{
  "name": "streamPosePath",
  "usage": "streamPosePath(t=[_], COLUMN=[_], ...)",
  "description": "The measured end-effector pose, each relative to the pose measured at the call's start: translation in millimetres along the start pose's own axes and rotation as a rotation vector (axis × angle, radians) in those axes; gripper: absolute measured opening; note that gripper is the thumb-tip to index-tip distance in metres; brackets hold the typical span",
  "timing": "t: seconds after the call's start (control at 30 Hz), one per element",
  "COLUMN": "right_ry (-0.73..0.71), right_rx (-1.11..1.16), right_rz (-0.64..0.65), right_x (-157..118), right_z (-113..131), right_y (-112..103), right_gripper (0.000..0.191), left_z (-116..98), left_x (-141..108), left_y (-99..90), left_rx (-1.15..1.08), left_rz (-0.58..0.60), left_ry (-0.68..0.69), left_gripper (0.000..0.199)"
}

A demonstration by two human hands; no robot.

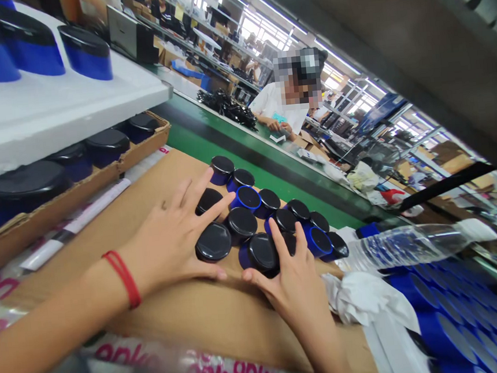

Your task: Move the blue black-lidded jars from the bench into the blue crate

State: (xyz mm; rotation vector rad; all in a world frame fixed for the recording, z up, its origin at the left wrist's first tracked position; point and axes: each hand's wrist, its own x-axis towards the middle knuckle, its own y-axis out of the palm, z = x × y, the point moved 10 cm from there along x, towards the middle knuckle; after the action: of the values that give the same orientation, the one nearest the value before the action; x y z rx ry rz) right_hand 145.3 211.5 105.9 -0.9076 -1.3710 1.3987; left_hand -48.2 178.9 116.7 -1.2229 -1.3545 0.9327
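A cluster of short round blue pieces with glossy black tops stands on a brown cardboard sheet. My left hand, with a red cord on its wrist, lies at the cluster's left side. Its fingers are spread and its thumb rests near the front-left piece. At the front right, my right hand has its fingers apart, with thumb and fingertips around the edges of another black-topped piece. Neither hand lifts a piece. The right palm hides part of the cluster.
More pieces stand on a white shelf and in a cardboard tray at left. A plastic bottle, crumpled white cloth and rows of blue pieces lie right. Beyond a green conveyor sits a person.
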Motion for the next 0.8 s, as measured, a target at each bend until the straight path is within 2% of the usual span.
streamPosePath(t=[0.13, 0.27, 0.33, 0.37, 0.47, 0.53, 0.67, 0.8], right_ry=[0.083, 0.071, 0.04, 0.038, 0.096, 0.151, 0.133, 0.087], right_rx=[-0.012, 0.006, 0.017, 0.022, 0.032, 0.019, -0.018, 0.049], right_rz=[0.05, 0.01, 0.022, 0.038, 0.062, 0.051, 0.002, 0.081], right_x=[5.6, 5.5, 4.2, 3.4, -0.3, -3.6, -7.8, -8.9], right_z=[12.5, 18.0, 17.5, 16.4, 13.3, 14.0, 22.7, 21.4], right_y=[-2.5, -9.9, -9.2, -7.6, -4.5, -5.1, -12.1, -9.8], right_gripper=[0.088, 0.06, 0.066, 0.073, 0.087, 0.08, 0.065, 0.069], left_z=[-2.5, -2.2, -0.1, 0.2, -3.6, -8.2, -16.9, -21.1], left_x=[17.0, 16.9, 13.6, 12.4, 12.6, 14.6, 15.6, 10.4], left_y=[7.8, -1.7, -3.9, -2.6, 2.8, 4.6, 2.1, 0.9], left_rx=[0.022, 0.004, 0.011, 0.01, 0.002, -0.004, -0.012, -0.021], left_rz=[0.19, 0.126, 0.095, 0.103, 0.149, 0.163, 0.127, 0.104], left_ry=[0.045, 0.045, 0.015, 0.005, -0.002, 0.005, 0.036, 0.088], left_gripper=[0.11, 0.078, 0.064, 0.065, 0.093, 0.104, 0.076, 0.061])
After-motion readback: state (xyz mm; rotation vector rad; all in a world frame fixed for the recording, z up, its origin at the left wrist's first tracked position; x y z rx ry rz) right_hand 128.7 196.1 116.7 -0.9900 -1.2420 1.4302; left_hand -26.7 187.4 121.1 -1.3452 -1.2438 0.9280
